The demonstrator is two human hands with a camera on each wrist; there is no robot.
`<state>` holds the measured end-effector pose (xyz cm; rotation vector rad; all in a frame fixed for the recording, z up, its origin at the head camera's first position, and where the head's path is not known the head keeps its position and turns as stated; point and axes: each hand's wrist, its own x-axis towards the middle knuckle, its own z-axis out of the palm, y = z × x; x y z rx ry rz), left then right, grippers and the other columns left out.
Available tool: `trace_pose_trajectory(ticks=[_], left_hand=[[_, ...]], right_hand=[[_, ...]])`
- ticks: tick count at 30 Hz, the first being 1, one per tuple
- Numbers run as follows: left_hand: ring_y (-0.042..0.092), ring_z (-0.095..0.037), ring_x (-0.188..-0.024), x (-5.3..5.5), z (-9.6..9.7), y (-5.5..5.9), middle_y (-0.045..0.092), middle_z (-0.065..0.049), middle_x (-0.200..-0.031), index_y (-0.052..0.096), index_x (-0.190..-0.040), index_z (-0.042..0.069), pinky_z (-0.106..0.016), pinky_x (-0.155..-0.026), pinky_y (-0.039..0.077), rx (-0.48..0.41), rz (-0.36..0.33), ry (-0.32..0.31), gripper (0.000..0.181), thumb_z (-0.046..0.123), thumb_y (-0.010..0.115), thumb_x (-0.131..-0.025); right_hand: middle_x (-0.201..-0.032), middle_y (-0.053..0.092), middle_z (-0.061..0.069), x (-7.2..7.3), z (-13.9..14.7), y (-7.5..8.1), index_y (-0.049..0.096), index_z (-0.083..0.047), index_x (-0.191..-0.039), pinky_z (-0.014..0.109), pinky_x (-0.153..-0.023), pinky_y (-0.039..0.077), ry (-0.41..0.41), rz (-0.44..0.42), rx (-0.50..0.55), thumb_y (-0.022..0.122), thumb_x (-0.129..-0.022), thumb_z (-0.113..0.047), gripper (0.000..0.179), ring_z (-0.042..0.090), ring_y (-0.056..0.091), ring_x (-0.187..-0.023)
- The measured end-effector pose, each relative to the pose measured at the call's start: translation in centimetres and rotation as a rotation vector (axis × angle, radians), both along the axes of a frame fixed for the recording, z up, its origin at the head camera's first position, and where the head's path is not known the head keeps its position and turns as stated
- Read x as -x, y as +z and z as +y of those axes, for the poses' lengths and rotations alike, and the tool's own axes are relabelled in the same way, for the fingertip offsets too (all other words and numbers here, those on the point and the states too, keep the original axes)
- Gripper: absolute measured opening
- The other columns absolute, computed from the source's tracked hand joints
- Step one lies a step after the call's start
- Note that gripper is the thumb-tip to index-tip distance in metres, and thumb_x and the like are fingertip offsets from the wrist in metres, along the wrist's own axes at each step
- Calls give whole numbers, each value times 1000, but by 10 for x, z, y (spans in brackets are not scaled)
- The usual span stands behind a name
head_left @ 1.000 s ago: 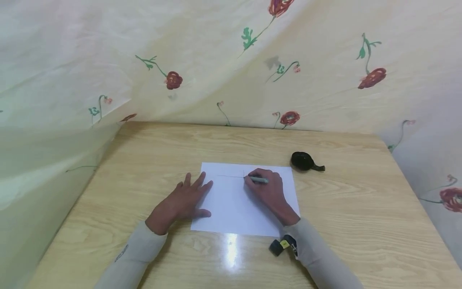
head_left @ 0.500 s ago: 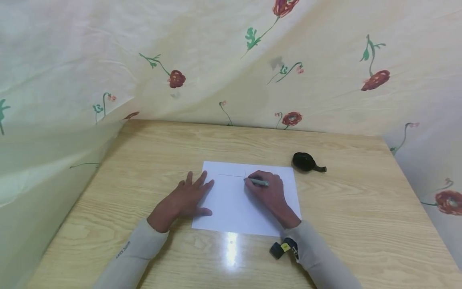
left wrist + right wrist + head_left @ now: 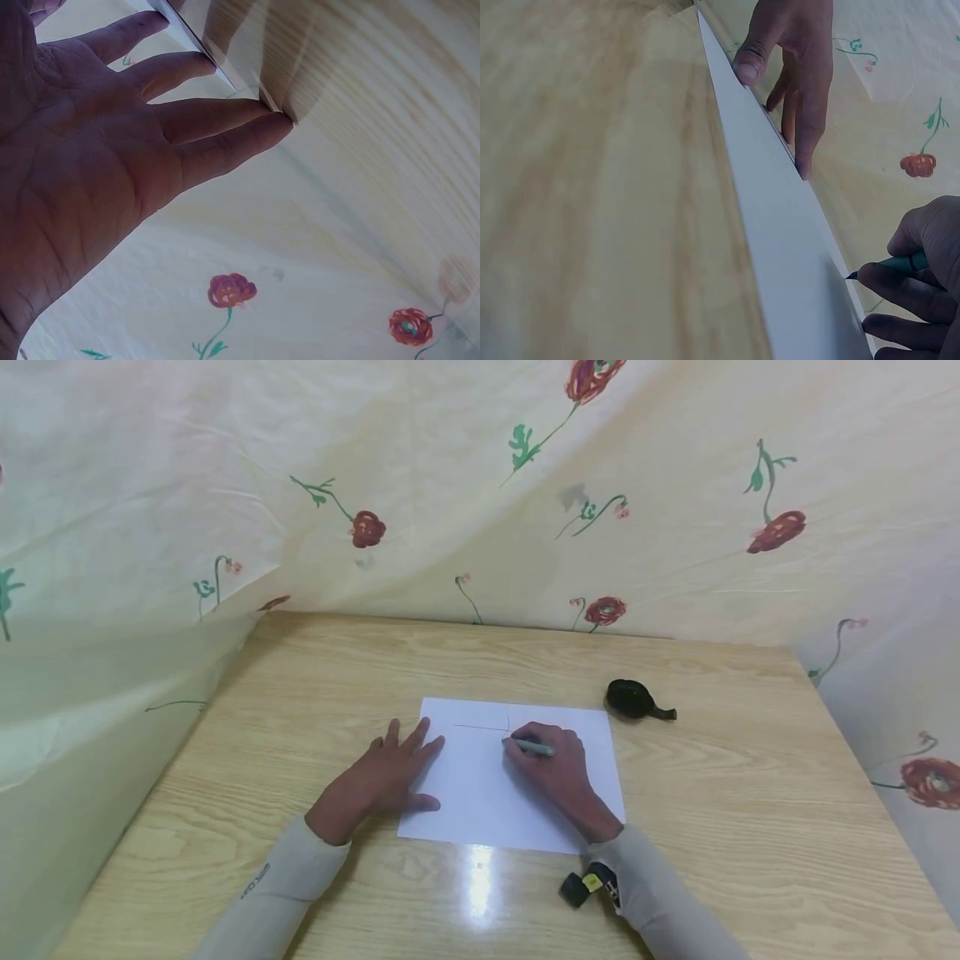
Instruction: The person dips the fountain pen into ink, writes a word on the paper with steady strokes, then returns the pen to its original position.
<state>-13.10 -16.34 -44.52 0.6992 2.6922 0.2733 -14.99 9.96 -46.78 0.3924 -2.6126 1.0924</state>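
Drawing seemingly underway: pen [image 3: 538, 748] pinched by R hand [image 3: 555, 772] over paper sheet [image 3: 467, 793], frame's lower ctr; 2 lines [image 3: 480, 727] visible. L hand [image 3: 384, 777] spread at L edge; steady sheet prob. needed for next stroke.

Head camera is facing forward and down over the table [image 3: 750, 793]. Left-wrist camera is closely facing the palm of the left hand [image 3: 97, 142]. Right-wrist camera, low, is sharing the paper [image 3: 769, 206], left hand and right hand [image 3: 934, 259] with head view.

A light wood-grain table [image 3: 750, 793] bears a white sheet [image 3: 472, 793] and a black pan [image 3: 630, 699].
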Motion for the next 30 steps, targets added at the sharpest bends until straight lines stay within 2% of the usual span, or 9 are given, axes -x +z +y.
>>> trace_pose_trajectory(ticks=[5, 13, 25, 30], left_hand=[[13, -61, -141, -1, -1, 0, 16, -22, -163, 33, -156, 11, -65, -108, 29, 2, -6, 4, 90, 52, 73, -86], [13, -61, -141, -3, -2, -1, 16, -22, -163, 33, -156, 11, -65, -108, 29, -4, -6, 3, 90, 51, 73, -86], [15, -60, -141, -2, -3, -1, 17, -22, -163, 32, -156, 10, -65, -108, 29, 14, 11, -8, 90, 53, 72, -87], [15, -61, -141, -3, -3, -1, 18, -22, -163, 33, -156, 10, -65, -108, 29, 5, 15, -13, 91, 54, 72, -86]], right_hand=[[-58, 64, -10, -6, -2, -3, 78, -13, -78, 28, -53, 45, -2, -8, -8, 76, -79, -17, 5, 5, 48, -49], [-55, 59, -14, -12, -5, -6, 77, -14, -76, 28, -52, 45, 16, 27, -21, 76, -80, -18, 6, 2, 45, -47], [-56, 60, -12, -18, -8, -2, 78, -13, -78, 27, -52, 45, 46, 52, -40, 76, -81, -18, 6, 1, 45, -48], [-57, 63, -11, -21, -9, -3, 78, -12, -76, 26, -50, 45, 50, 97, -45, 76, -78, -16, 5, 0, 45, -47]])
